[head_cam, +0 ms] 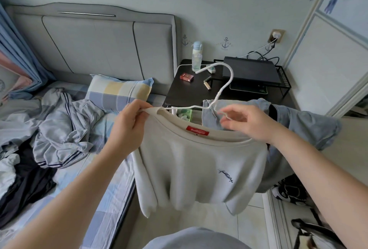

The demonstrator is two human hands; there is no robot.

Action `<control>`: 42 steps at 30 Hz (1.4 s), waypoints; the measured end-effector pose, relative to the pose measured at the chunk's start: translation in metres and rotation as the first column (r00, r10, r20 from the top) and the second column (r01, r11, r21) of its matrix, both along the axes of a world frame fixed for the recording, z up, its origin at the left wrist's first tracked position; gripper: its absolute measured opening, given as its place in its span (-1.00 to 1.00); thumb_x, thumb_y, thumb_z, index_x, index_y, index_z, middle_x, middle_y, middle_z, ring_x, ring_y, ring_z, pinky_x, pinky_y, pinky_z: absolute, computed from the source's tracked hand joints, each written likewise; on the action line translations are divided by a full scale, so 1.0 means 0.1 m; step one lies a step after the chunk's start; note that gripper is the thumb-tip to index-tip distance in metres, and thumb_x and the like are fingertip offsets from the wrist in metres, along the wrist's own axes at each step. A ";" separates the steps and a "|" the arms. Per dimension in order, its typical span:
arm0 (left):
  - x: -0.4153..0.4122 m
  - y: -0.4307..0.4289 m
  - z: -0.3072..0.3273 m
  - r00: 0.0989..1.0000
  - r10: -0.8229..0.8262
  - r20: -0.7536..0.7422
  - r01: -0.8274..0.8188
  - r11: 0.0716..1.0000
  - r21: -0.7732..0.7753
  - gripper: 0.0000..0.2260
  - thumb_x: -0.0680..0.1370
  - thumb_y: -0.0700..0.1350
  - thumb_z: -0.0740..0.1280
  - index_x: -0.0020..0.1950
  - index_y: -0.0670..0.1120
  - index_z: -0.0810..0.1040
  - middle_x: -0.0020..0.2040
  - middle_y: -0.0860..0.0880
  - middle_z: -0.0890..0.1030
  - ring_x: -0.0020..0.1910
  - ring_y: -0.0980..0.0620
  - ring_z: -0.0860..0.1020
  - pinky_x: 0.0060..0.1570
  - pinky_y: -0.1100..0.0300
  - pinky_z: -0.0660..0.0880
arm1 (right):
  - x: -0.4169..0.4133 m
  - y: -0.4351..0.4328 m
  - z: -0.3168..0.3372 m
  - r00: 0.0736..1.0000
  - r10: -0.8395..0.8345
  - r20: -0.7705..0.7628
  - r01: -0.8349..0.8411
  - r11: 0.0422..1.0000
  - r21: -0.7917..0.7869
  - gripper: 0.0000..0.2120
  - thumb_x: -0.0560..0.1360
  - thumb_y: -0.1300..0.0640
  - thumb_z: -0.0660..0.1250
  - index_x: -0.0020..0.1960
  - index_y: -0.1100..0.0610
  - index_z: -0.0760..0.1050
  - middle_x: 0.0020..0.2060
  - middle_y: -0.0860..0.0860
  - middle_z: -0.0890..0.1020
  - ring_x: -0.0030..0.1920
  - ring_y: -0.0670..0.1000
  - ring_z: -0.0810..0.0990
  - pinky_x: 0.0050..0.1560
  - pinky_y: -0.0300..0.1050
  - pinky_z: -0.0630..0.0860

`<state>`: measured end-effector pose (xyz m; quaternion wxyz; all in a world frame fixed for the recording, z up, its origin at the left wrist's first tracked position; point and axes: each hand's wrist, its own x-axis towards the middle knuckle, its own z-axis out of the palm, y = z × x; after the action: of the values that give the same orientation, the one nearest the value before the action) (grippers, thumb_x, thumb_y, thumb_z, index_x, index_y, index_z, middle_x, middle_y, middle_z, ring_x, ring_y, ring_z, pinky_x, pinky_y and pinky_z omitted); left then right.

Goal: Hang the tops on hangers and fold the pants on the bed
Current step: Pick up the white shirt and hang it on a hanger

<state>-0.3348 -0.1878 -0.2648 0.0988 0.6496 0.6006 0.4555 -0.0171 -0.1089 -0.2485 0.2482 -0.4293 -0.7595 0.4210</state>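
Left hand [131, 123] pinching sweatshirt [199, 169] collar, hanger [223, 87] inside

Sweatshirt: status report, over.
Left hand pinches sweatshirt collar; right hand holds hanger. One hanger end under the collar, rest outside. Nothing blocking.

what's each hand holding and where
Left hand pinches the cream top at its collar edge; right hand is by the white hanger, grip unclear.
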 end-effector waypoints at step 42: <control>-0.13 0.08 -0.09 0.991 0.029 0.133 -0.019 0.997 -0.073 -0.76 0.63 -0.22 0.24 0.01 0.13 0.54 -0.19 0.00 0.59 -0.26 -0.02 0.51 -0.27 0.15 0.40 | 0.54 -0.36 -0.23 0.963 -0.251 -0.102 0.271 0.915 0.299 -0.89 0.47 0.07 0.48 -0.16 -0.11 0.59 -0.28 -0.09 0.65 -0.28 -0.08 0.58 -0.17 -0.21 0.50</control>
<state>-0.3480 -0.1798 -0.2736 0.1568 0.6062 0.6163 0.4776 0.0370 -0.1447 -0.2719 0.3895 -0.4694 -0.7441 0.2726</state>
